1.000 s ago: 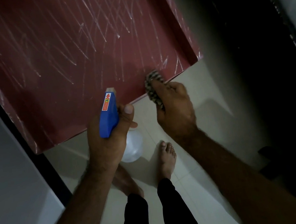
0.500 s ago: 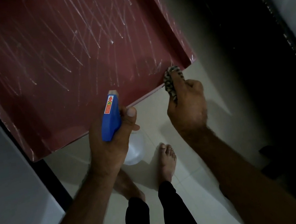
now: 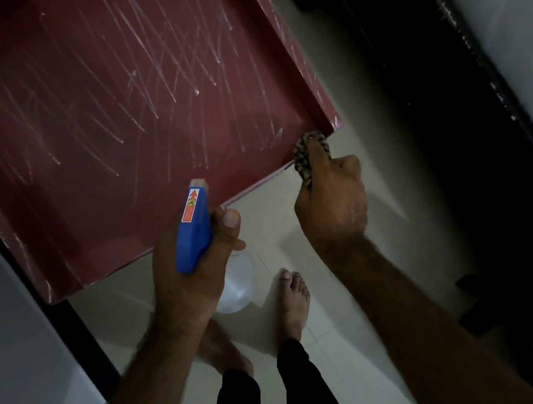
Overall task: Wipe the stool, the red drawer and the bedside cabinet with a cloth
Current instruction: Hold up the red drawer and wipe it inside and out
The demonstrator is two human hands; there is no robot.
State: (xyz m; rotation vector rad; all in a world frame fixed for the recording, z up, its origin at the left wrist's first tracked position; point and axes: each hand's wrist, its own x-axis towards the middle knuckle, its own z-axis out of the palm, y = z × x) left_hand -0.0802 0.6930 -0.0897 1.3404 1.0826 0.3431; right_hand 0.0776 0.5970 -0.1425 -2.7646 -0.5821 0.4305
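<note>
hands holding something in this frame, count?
2. The left hand grips the spray bottle at the near edge of the drawer. The right hand grips the cloth at the drawer's near right corner. Both hands are fully in view.

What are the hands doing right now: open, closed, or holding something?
Left hand: closed round the blue spray bottle.
Right hand: closed on the cloth, at the near edge of the red drawer.

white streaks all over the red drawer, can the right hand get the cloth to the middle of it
Probably yes: the right hand grips the cloth at the near corner of the red drawer, and nothing lies inside in its way.
</note>
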